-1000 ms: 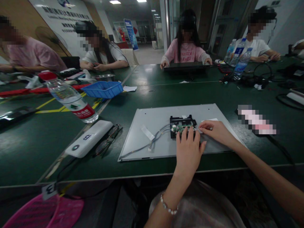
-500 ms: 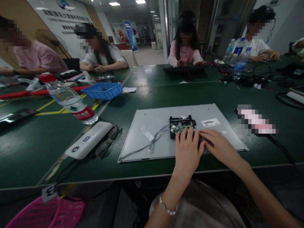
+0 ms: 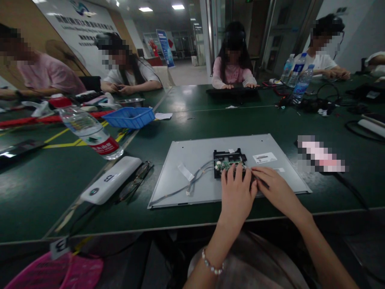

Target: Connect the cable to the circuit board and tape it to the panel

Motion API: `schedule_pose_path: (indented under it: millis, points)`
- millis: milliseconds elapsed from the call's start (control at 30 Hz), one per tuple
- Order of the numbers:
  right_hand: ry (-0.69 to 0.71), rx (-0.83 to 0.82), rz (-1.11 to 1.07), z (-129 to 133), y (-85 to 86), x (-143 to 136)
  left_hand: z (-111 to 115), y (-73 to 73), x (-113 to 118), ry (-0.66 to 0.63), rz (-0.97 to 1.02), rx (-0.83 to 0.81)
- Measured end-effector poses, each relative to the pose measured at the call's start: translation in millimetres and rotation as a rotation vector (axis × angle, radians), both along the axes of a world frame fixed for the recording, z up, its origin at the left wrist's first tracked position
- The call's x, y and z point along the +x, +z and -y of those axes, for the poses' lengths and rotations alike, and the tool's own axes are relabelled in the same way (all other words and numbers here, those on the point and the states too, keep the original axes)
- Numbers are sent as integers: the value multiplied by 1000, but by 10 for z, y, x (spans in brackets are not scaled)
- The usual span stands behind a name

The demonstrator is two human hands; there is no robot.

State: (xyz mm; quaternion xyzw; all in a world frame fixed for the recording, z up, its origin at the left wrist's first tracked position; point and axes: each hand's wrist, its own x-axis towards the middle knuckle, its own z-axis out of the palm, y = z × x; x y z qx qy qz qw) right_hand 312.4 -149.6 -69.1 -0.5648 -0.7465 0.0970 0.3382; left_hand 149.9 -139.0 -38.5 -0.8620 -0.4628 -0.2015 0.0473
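Observation:
A flat grey panel (image 3: 204, 188) lies on the green table. On it sits a black frame (image 3: 217, 156) with a green circuit board (image 3: 224, 165), and a bundle of grey wires (image 3: 177, 192) runs left from it. My left hand (image 3: 237, 188) rests with fingers spread over the near right part of the board, hiding that part. My right hand (image 3: 278, 188) is closed beside it, thumb and fingers pinching a thin dark object (image 3: 262, 182) whose kind I cannot make out. The fingertips of both hands nearly meet at the frame's right side.
To the left are a white power bank (image 3: 111, 180), eyeglasses (image 3: 135, 182), a tilted water bottle (image 3: 93, 132) and a blue bin (image 3: 129, 117). A phone (image 3: 323, 154) with a cable lies right. Co-workers sit across the table. A pink basket (image 3: 57, 273) stands below the table edge.
The view has shifted slightly. Both hands stay at the board, with the right hand's fingers moved only a little around the dark object. A co-worker's hands across the table have spread apart.

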Motion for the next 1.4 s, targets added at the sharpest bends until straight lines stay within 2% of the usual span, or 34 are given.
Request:
schedule_pose_path:
  millis: [567, 767, 900, 1100, 1167, 1267, 1400]
  points:
    - [-9, -33, -13, -6, 21, 2, -23, -2, 0, -23, 45, -42]
    - [-13, -28, 13, 2, 34, -7, -29, 120, -102, -48, 124, -71]
    - [-44, -6, 6, 42, 59, -19, -172, 294, -397, -33, 172, -36]
    - [-112, 91, -35, 108, 99, -11, -649, 505, -1201, 174, 139, 51]
    - [-130, 119, -48, 116, 103, -8, -790, 517, -1468, 225, 123, 2]
    - [-136, 141, -52, 119, 99, -14, -949, 474, -1762, 257, 138, -166]
    - [-108, 135, -14, 128, 88, -27, -1102, 357, -1906, 247, 74, -302]
